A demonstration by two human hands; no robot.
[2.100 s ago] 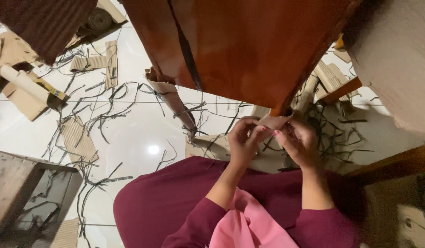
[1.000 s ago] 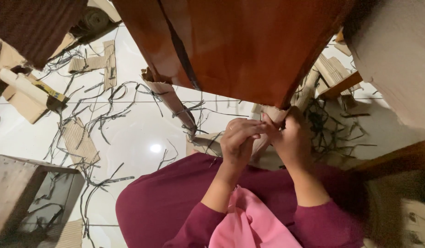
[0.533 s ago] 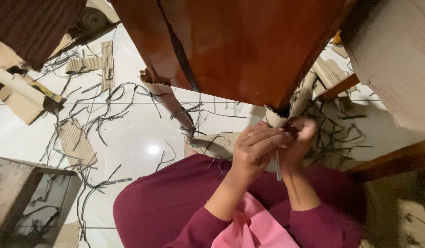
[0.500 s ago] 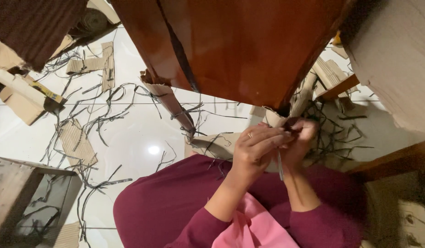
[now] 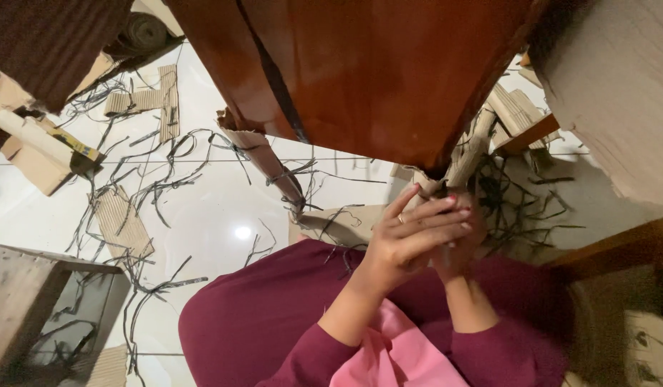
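Note:
My left hand (image 5: pixel 410 240) lies flat over my right hand (image 5: pixel 464 251), fingers stretched out to the right. A thin rolled strip of brown cardboard (image 5: pixel 469 152) is pressed between the two palms. It sticks up from them towards the corner of a large reddish-brown wooden board (image 5: pixel 374 72). My right hand is mostly hidden behind the left one, with its fingers curled round the roll. Both hands hover above my lap, which is covered in dark red cloth (image 5: pixel 274 301) with a pink cloth (image 5: pixel 396 355) lower down.
Torn cardboard pieces (image 5: pixel 122 222) and many thin dark strips (image 5: pixel 174 147) litter the white tiled floor. A cardboard tube (image 5: pixel 41 137) lies at the left. A wooden crate (image 5: pixel 30 301) stands at the lower left. A big cardboard sheet (image 5: pixel 618 86) rises at the right.
My hands have gone from pinching the cardboard with the fingertips to pressing it between the palms. The left hand has slid over the right, its fingers now straight.

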